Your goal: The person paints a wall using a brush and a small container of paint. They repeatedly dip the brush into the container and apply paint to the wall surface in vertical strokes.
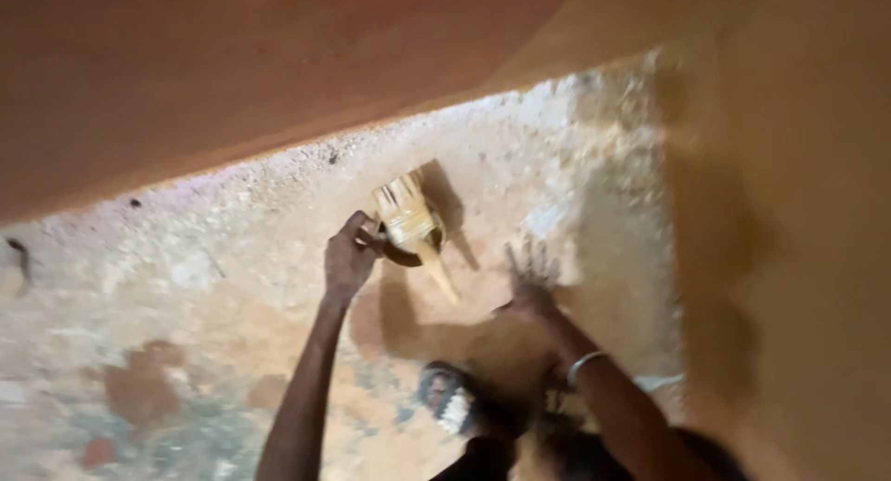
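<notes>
A wide paintbrush (409,223) with pale bristles lies on the dusty floor (213,286), just above frame centre, handle pointing to five o'clock. Your left hand (350,258) sits at its nine o'clock, fingers curled onto the dark band. Your right hand (532,279), blurred, fingers spread and empty, hovers at four o'clock. The orange wall (232,63) already looks coated; the floor's edge remains patchy.

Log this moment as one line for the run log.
left hand: grips paintbrush | right hand: blurred, spread on floor | sandal below | orange wall behind
</notes>
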